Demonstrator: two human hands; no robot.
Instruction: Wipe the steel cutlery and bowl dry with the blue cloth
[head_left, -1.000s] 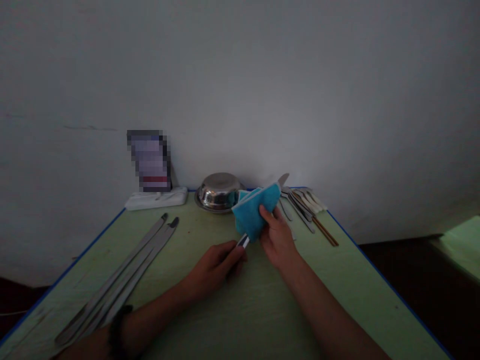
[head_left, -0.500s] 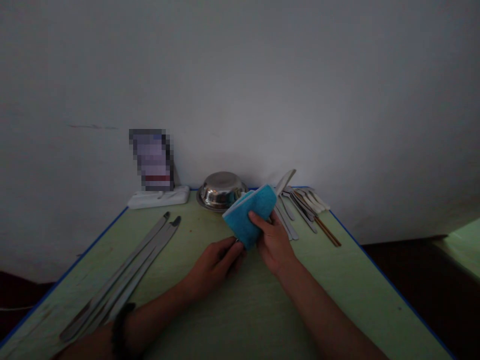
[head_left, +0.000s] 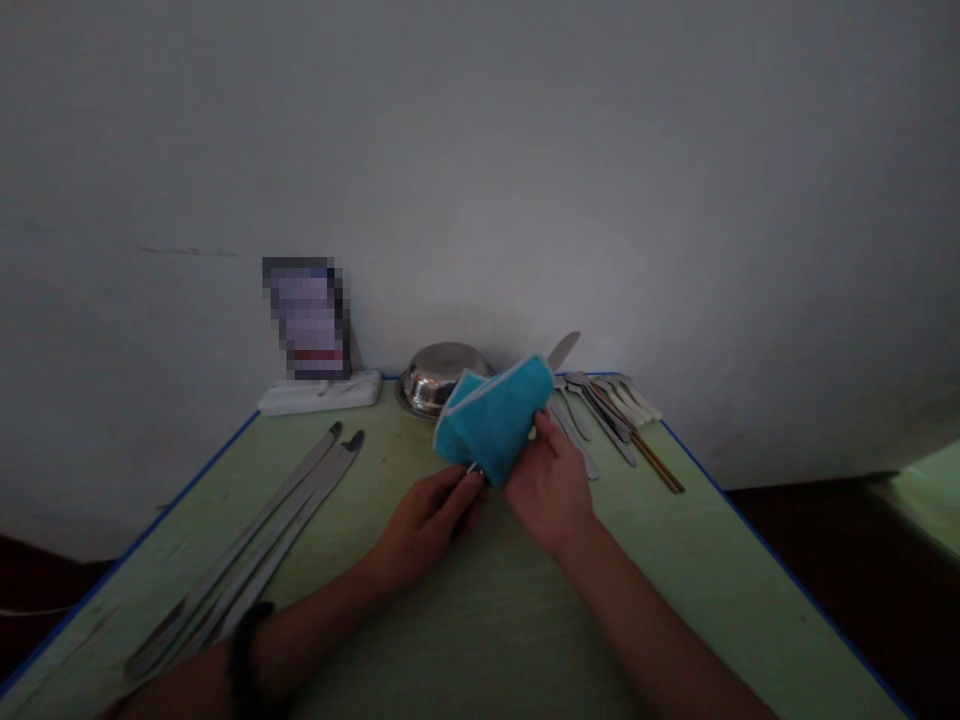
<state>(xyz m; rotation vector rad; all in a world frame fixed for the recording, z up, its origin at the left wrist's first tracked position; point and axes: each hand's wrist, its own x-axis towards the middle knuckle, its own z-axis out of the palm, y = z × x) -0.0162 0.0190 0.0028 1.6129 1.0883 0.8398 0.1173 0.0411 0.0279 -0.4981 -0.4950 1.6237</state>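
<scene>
Left hand (head_left: pixel 435 515): thumb and fingers closed on the handle end of a table knife (head_left: pixel 564 350), of which little shows but a glint at the fingertips. Right hand (head_left: pixel 559 480): palm turned partly up, curled round a folded blue cloth (head_left: pixel 499 415) from beneath and the right; its far fingers are hidden and the pressure applied cannot be told.

The knife is held aloft over the middle of the table (head_left: pixel 675 600), tilted, blade end pointing up and away. The cloth covers its middle, leaving the tip exposed. Holding by the handle appears to steady the knife, while the cloth separates the right palm from the metal.

A stainless steel bowl (head_left: pixel 431 383) rests inverted near the wall (head_left: pixel 480 180), partly behind the cloth; the rim-down position presumably gives it a stable seat. To the left, long table knives (head_left: pixel 335 470) lie side by side, roughly parallel, likely grouped by kind and well apart from the other cutlery. At right, metal spoons and forks (head_left: pixel 615 435) lie bunched, with brown chopsticks (head_left: pixel 658 463) among them, protruding toward the person. A pixelated phone-like device (head_left: pixel 307 320) leans at the wall above a white power strip (head_left: pixel 322 395), apparently propped for viewing; its content is unreadable.
</scene>
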